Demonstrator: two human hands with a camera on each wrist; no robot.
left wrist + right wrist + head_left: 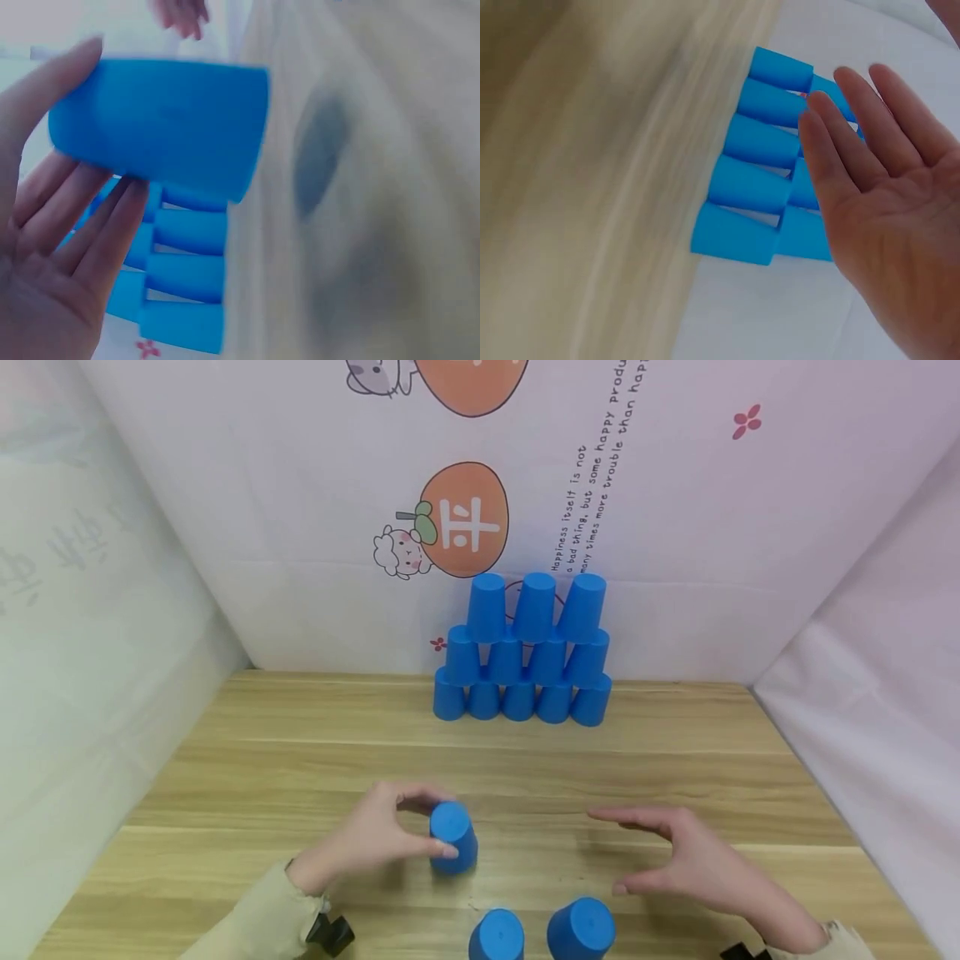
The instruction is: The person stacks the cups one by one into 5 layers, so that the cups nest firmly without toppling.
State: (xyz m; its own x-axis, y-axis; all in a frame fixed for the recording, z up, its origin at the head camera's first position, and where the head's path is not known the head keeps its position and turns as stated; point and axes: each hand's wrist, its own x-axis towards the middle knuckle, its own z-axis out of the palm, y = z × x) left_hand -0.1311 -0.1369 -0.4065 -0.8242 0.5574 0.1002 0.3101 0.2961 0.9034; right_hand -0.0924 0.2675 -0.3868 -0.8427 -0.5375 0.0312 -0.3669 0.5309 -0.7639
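My left hand point(378, 831) holds an upside-down blue cup point(453, 839) between thumb and fingers. In the left wrist view this cup point(161, 124) hangs a little above the tabletop, its shadow lying apart from it. My right hand point(693, 864) is over the right side of the table, fingers extended and thumb spread, nothing in its grasp. The right wrist view shows the palm of that hand point(892, 180) with straight fingers. Two more upside-down blue cups, one in the middle point(498, 935) and one to its right point(581, 929), stand at the near edge of the view.
At the back of the wooden table point(315, 710) rises a stack of blue cups point(517, 702) in three rows, the top row holding three. A white printed cloth point(300, 527) hangs right behind it. More white cloth point(885, 635) closes in both sides.
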